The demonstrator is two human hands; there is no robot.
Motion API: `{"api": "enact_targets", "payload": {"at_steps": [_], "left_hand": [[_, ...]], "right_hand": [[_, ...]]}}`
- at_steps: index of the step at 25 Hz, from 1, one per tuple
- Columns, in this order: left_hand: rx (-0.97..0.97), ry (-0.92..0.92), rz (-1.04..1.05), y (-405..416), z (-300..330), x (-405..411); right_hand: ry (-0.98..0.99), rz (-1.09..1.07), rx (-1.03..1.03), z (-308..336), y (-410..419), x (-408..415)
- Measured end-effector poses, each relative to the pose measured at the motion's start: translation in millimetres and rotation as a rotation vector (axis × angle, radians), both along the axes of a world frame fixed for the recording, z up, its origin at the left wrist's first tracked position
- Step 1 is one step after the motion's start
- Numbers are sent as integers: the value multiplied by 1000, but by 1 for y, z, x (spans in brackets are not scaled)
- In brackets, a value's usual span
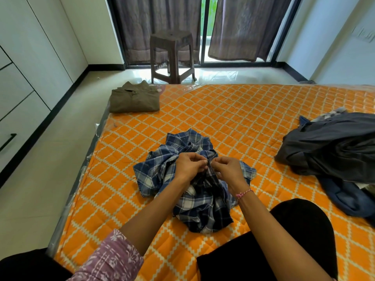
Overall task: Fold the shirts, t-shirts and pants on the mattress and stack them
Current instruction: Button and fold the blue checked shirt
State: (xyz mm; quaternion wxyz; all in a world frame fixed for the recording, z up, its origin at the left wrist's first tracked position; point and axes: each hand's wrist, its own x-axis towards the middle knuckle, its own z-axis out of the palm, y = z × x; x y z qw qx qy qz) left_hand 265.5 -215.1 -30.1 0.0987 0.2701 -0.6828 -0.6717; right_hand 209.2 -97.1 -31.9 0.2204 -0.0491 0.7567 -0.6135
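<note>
Two hands of mine are meeting over the blue plaid shirt (190,179), which is lying crumpled in a heap on the orange quilted mattress (233,118), just in front of my knees. My left hand (189,166) is pinching a small piece of the shirt's cloth between thumb and fingertips, and my right hand (228,169) is pinching the cloth directly beside it, so both grips are narrow and holding the shirt at its top edge. The fingertips of both hands are almost touching each other. I cannot tell if it is a button or only a fold of cloth between them. I am wearing a pink thread bracelet (244,193) on the right wrist and a pink printed sleeve (113,258) on the left arm. My black trouser knee (300,230) is resting on the mattress, to the right of the shirt.

One olive-brown shirt (135,98) is lying folded flat at the far left corner of the mattress, well apart from the plaid one. On the right edge of the mattress a pile of dark clothes (332,147) is lying unfolded, grey on top and dark blue below. Beyond the mattress a brown plastic stool (172,55) is standing on the pale floor in front of dark curtains (158,23). White wardrobe doors (30,57) are running along the left wall.
</note>
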Motion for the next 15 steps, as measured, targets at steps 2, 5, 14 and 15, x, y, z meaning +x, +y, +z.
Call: {"api": "enact_targets", "payload": {"at_steps": [2,5,14,15], "left_hand": [[48,-15,23,-1,2,-7],[-8,-44,31,-3,6,-19],[-292,80,-66,-26,18,-20],[-337,103,-94,-31,22,-20]], "right_hand": [[167,34,117,6,-5,-5],[399,105,326,16,-16,-13],[313,329,389,50,-31,-24],[280,322,360,54,-33,-24]]}}
